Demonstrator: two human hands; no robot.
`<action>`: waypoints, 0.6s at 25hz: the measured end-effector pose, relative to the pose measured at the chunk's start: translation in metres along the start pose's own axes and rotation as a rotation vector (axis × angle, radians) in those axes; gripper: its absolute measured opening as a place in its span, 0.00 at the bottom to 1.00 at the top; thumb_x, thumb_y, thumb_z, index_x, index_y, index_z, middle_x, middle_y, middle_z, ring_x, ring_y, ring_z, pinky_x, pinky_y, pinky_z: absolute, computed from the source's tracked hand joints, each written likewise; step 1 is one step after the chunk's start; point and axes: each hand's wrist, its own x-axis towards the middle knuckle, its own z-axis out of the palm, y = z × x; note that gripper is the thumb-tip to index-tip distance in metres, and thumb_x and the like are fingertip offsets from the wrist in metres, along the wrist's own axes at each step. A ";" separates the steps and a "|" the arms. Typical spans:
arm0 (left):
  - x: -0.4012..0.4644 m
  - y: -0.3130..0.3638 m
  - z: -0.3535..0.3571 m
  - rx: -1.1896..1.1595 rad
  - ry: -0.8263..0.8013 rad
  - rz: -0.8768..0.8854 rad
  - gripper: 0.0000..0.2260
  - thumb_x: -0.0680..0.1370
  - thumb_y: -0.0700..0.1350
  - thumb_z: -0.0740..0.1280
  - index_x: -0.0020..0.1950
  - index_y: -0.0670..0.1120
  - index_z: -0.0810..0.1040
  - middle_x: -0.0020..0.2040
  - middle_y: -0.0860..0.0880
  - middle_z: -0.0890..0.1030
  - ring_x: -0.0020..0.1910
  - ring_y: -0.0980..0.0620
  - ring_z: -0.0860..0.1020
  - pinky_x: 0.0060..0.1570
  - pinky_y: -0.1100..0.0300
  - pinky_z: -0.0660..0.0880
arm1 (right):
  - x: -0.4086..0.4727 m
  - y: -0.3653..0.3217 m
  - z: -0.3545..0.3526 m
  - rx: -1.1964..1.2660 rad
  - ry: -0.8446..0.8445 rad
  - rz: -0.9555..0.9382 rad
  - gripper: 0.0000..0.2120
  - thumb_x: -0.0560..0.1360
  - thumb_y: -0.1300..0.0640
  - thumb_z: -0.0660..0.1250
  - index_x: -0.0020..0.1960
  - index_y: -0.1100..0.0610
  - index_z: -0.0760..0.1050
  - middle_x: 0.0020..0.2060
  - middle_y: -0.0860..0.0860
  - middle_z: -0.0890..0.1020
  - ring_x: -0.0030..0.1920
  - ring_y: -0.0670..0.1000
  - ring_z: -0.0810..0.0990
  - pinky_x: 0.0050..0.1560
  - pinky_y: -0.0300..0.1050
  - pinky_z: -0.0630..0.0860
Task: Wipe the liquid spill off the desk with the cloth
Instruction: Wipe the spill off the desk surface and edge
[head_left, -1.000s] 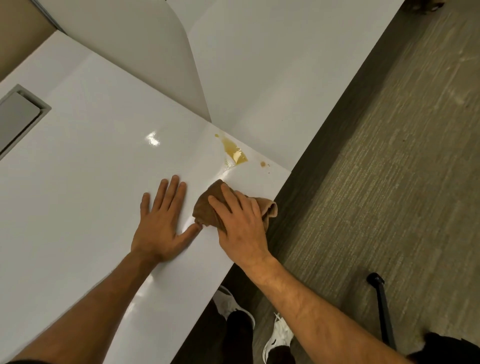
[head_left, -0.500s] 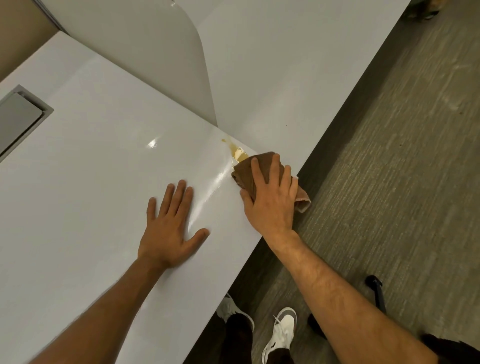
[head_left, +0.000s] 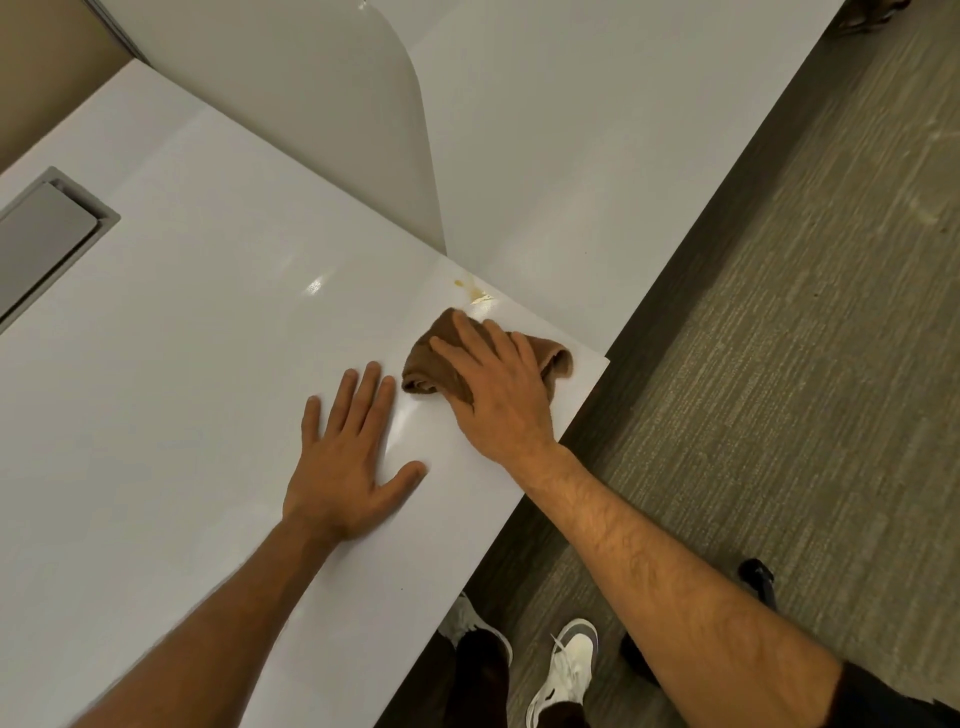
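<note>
White and glossy, the desk (head_left: 182, 364) takes up most of the view, with a grey divider panel (head_left: 322, 119) standing at its far side and a grey carpet (head_left: 779, 338) seen beyond its edge. On the desk, near the corner, the brown cloth (head_left: 431, 364) is pressed down by the right hand (head_left: 498, 384), whose fingers are laid fairly flat and a little spread over the bunched fabric; whether the thumb is tucked under it cannot be told. The left hand (head_left: 348, 462) is rested flat just beside the cloth, with fingers straight and thumb out, and nothing is held by it. Half a second ago the cloth was pushed up against the spill near the desk edge; now it has been drawn back toward the person, and the spill (head_left: 475, 292) is uncovered again. What remains is only a thin amber smear with a small drop, clearly less than the puddle seen one second ago, and the separate drop beside it is gone. It is judged that one pass was effective but not complete, so another stroke over the far smear is probably needed. A recessed grey cover (head_left: 47, 239) is seen at the left.
</note>
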 end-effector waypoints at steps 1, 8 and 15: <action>0.000 0.000 0.000 0.002 0.005 0.002 0.45 0.78 0.75 0.44 0.86 0.50 0.40 0.87 0.51 0.39 0.86 0.49 0.38 0.82 0.36 0.41 | -0.007 0.000 0.002 -0.008 -0.016 -0.061 0.23 0.80 0.47 0.65 0.74 0.49 0.71 0.77 0.54 0.70 0.72 0.61 0.71 0.71 0.59 0.65; 0.001 0.002 0.003 -0.014 0.031 0.017 0.43 0.78 0.75 0.44 0.86 0.52 0.39 0.87 0.53 0.38 0.86 0.50 0.38 0.82 0.37 0.41 | -0.035 0.017 0.003 -0.155 0.087 0.323 0.32 0.77 0.43 0.64 0.78 0.51 0.62 0.78 0.55 0.66 0.74 0.61 0.67 0.71 0.63 0.64; 0.003 -0.002 0.010 -0.030 0.046 0.022 0.43 0.79 0.75 0.48 0.87 0.53 0.40 0.87 0.53 0.39 0.86 0.50 0.39 0.82 0.37 0.41 | 0.044 0.009 0.007 -0.057 0.095 0.465 0.27 0.81 0.44 0.61 0.77 0.51 0.66 0.78 0.54 0.68 0.74 0.61 0.68 0.72 0.61 0.62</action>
